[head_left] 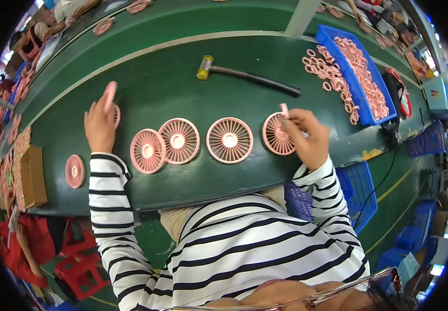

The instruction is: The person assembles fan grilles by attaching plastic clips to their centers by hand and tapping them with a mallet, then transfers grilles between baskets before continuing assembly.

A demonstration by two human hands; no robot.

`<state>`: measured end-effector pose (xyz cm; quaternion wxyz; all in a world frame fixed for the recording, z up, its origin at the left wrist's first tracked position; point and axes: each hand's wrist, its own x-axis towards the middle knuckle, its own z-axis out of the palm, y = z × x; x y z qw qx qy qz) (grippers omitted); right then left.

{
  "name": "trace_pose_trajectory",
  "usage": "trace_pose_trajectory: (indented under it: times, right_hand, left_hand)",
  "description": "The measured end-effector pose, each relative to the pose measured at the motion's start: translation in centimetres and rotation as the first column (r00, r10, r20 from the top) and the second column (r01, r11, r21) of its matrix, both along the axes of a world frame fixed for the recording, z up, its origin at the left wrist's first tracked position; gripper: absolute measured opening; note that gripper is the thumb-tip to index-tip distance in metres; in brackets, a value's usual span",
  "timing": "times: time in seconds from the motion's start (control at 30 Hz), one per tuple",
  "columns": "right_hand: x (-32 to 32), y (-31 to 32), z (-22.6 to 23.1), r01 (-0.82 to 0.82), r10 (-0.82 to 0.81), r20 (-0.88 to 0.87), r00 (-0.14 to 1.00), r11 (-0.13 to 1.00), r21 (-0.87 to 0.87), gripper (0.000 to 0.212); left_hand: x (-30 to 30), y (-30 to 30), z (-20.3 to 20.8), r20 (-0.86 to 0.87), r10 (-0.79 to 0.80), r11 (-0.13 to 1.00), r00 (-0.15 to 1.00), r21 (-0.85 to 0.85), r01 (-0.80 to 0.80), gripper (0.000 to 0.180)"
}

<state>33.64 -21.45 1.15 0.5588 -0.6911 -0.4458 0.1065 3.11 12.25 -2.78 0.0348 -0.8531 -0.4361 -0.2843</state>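
On the green table, my right hand (309, 137) pinches a small pink ring (284, 109), held over the rim of a round pink fan grille (277, 136). My left hand (99, 127) is closed round a pink piece (111, 94) seen nearly edge-on, so its full shape is hidden. Partly behind that hand shows another pink grille (117, 116). Between my hands lie three spoked grilles: one (229, 140) by itself, and a grille (178, 141) touching or overlapping its neighbour (148, 151). One more grille (75, 171) rests left of my left forearm.
A mallet (250, 76) with yellow faces and a dark handle lies across the far table. At the right, a blue bin (361, 75) holds many pink rings, with loose rings (327, 70) beside it. A cardboard box (33, 176) stands at the left end. Other people work beyond.
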Motion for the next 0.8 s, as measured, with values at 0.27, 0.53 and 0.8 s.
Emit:
trace_pose_trajectory:
  times: [0.27, 0.53, 0.8]
  right_hand:
    - [-3.1, 0.0, 0.9, -0.126, 0.072, 0.365, 0.928, 0.984, 0.124, 0.015]
    - [-6.6, 1.2, 1.7, -0.314, 0.194, 0.489, 0.851, 0.932, 0.178, 0.023]
    - [-8.4, 2.6, 1.4, -0.344, 0.188, 0.576, 0.795, 0.923, 0.173, 0.022]
  left_hand:
    - [3.0, -13.4, 4.8, 0.736, -0.134, 0.970, 0.663, -0.041, 0.241, 0.021]
    - [6.8, -22.5, 2.1, 0.865, -0.006, 0.534, 0.501, -0.421, 0.733, 0.043]
    - [7.8, -23.9, 4.0, 0.861, -0.023, 0.444, 0.508, -0.446, 0.777, 0.038]
